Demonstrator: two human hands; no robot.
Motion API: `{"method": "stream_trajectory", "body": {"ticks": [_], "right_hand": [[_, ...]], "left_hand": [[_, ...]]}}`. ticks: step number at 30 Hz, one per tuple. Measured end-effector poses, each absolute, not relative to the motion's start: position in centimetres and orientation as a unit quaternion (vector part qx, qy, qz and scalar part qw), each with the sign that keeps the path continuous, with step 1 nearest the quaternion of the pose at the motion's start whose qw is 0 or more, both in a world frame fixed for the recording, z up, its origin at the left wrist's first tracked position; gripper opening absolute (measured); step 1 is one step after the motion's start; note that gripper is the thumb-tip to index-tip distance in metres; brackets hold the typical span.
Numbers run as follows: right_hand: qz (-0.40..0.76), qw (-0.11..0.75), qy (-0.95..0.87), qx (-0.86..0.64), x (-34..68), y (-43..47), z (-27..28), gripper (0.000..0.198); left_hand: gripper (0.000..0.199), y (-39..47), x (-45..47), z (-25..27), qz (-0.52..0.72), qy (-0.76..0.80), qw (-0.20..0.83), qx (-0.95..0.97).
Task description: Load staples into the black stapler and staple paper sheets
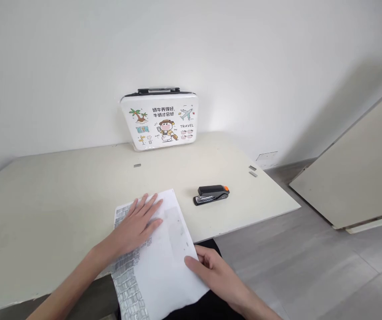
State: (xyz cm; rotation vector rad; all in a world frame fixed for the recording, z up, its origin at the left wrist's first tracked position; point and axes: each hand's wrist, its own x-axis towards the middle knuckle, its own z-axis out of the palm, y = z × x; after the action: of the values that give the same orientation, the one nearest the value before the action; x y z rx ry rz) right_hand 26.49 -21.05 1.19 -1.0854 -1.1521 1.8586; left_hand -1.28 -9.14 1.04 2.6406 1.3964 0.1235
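A white sheet of paper (164, 275) with a grey printed pattern along its left side lies partly on the table and hangs over its front edge. My left hand (140, 222) rests flat on the upper part of the sheet, fingers spread. At the right edge, my right hand (211, 269) pinches the paper, thumb on top and fingers beneath. Whether there is more than one sheet I cannot tell. Beyond the paper's right side sits a black stapler (211, 194) with an orange end, touched by neither hand.
A white case (160, 122) with cartoon prints and a black handle leans against the wall at the back. Staple strips lie at the table's right edge (252, 171), and another small strip (137, 166) lies near the case. A pale panel (354, 178) stands on the right.
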Motion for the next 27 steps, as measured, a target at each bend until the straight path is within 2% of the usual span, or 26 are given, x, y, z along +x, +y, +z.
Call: {"method": "stream_trajectory", "body": {"ticks": [5, 12, 22, 27], "right_hand": [[0.749, 0.384, -0.356, -0.405, 26.1, -20.6, 1.9, 0.054], [0.744, 0.427, -0.286, -0.427, 26.2, -19.5, 1.6, 0.048], [0.673, 0.397, -0.412, -0.469, 27.7, -16.9, 1.9, 0.045], [0.561, 0.372, -0.528, -0.518, 29.1, -16.0, 1.4, 0.042]], "left_hand": [[0.067, -9.5, -3.0, 1.9, 0.044, 0.509, 0.084, 0.855], [0.068, -10.8, -5.8, 0.4, 0.030, 0.516, 0.067, 0.854], [0.071, -7.6, -4.9, 0.8, -0.002, 0.520, 0.058, 0.852], [0.080, -5.7, -4.7, 0.8, 0.048, 0.559, 0.009, 0.827]]}}
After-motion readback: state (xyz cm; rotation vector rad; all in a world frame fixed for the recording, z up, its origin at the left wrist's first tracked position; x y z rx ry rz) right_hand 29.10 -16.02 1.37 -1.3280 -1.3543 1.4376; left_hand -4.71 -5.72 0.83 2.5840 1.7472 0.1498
